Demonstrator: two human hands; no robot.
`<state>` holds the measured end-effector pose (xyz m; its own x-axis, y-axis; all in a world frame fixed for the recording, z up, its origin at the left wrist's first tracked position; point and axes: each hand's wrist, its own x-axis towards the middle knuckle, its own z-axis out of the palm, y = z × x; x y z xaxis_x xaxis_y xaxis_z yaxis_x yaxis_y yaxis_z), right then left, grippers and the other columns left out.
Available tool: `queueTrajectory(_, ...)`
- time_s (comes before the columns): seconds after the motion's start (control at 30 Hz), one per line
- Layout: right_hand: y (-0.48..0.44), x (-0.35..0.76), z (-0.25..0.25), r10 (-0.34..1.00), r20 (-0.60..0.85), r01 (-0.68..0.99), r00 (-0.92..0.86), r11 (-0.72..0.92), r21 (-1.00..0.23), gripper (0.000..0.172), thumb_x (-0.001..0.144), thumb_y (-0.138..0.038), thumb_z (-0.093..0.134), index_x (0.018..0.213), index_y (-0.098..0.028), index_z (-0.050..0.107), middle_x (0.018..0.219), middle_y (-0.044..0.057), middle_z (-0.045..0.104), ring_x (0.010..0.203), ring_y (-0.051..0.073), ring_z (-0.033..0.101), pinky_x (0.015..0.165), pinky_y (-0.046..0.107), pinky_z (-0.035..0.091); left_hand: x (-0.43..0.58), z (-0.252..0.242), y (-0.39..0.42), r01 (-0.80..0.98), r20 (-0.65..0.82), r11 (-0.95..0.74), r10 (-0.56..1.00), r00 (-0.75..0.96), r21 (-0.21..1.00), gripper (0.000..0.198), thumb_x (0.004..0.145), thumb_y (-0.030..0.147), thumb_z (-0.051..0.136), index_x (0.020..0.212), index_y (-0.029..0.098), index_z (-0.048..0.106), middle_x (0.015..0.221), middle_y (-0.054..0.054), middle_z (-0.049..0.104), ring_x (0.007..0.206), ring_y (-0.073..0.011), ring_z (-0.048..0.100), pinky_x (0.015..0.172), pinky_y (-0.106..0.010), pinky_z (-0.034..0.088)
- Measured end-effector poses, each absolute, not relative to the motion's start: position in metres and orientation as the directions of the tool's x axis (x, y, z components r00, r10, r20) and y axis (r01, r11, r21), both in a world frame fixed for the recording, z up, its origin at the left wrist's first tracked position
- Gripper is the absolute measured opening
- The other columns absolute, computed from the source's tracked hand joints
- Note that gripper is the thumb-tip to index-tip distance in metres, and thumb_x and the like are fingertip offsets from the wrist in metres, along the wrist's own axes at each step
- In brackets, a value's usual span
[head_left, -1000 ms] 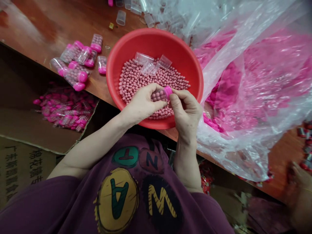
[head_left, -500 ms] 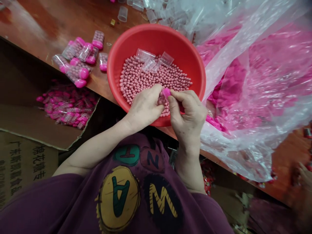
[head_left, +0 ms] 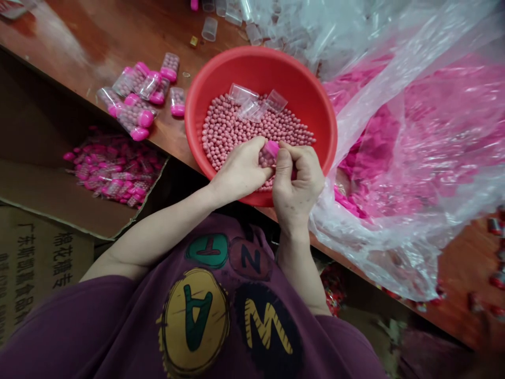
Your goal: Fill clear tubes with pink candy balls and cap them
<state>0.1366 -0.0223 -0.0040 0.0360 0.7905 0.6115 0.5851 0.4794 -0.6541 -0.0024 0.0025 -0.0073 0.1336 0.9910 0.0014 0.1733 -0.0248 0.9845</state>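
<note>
Both my hands meet over the near rim of a red bowl [head_left: 300, 84] full of small pink candy balls [head_left: 229, 131]. My left hand [head_left: 240, 171] is closed around a small clear container filled with pink balls [head_left: 265, 157], mostly hidden by my fingers. My right hand [head_left: 296, 181] is closed, its thumb and fingers pressing a pink cap [head_left: 273, 148] onto that container. A few empty clear containers [head_left: 252, 102] lie on the balls at the far side of the bowl.
Several filled, pink-capped containers [head_left: 138, 100] lie on the wooden table [head_left: 79, 47] left of the bowl. Below the table edge an open cardboard box [head_left: 59, 210] holds many more. A big clear plastic bag of pink caps [head_left: 414, 137] fills the right side. Empty clear cups [head_left: 209, 27] stand behind.
My right hand has curled tighter over the pink cap and pressed it against the container in my left hand. The view has shifted slightly; a person's hand at the lower right has left the view.
</note>
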Motion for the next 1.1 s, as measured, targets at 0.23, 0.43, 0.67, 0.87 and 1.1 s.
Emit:
queueTrajectory(0.23,-0.018,0.166,0.009,0.908,0.411,0.511,-0.085,0.393,-0.765,0.018,0.108,-0.040,0.072,0.115,-0.029,0.086,0.104,0.001,0.084,0.098,0.018,0.079,0.095,0.039,0.067,-0.002,-0.008,0.005,0.167,0.016,-0.050,0.980,0.199,0.985,0.032,0.079,0.009,0.082,0.079,0.024,0.053,0.075,0.003,0.060,0.072,-0.0157,0.051,0.071,-0.035,0.041)
queueTrajectory(0.43,-0.022,0.163,-0.002,0.940,0.332,0.401,0.076,0.276,-0.873,0.028,0.106,-0.050,0.073,0.103,-0.025,0.086,0.092,0.000,0.083,0.087,0.018,0.080,0.087,0.037,0.069,-0.004,-0.008,-0.001,0.272,0.087,-0.136,0.979,0.186,0.953,0.036,0.076,0.005,0.078,0.081,0.026,0.049,0.076,0.002,0.057,0.074,-0.0188,0.050,0.077,-0.036,0.044)
queueTrajectory(0.67,-0.028,0.146,-0.011,0.806,0.592,0.608,0.018,0.461,-0.646,0.023,0.113,-0.037,0.063,0.109,-0.026,0.082,0.103,0.005,0.084,0.097,0.021,0.080,0.093,0.041,0.068,-0.002,-0.011,0.002,0.248,0.071,-0.106,0.987,0.145,0.963,0.037,0.077,0.011,0.082,0.077,0.026,0.047,0.073,0.002,0.056,0.071,-0.0177,0.047,0.072,-0.036,0.041)
queueTrajectory(0.87,-0.029,0.158,-0.005,0.786,0.597,0.724,-0.163,0.506,-0.469,0.026,0.114,-0.035,0.058,0.121,-0.026,0.082,0.110,0.008,0.085,0.104,0.024,0.081,0.099,0.045,0.070,-0.002,-0.012,0.006,0.174,0.012,-0.053,0.973,0.229,0.983,0.031,0.080,0.009,0.079,0.079,0.024,0.052,0.075,0.003,0.061,0.070,-0.0155,0.051,0.068,-0.034,0.037)
queueTrajectory(1.1,-0.024,0.164,-0.004,0.779,0.580,0.614,-0.237,0.583,-0.532,0.026,0.113,-0.028,0.058,0.127,-0.027,0.081,0.113,0.007,0.083,0.105,0.022,0.079,0.095,0.043,0.070,-0.002,-0.002,0.001,0.348,-0.022,-0.020,0.993,0.115,0.937,0.037,0.078,0.003,0.078,0.079,0.025,0.048,0.075,0.002,0.057,0.073,-0.0184,0.048,0.075,-0.037,0.037)
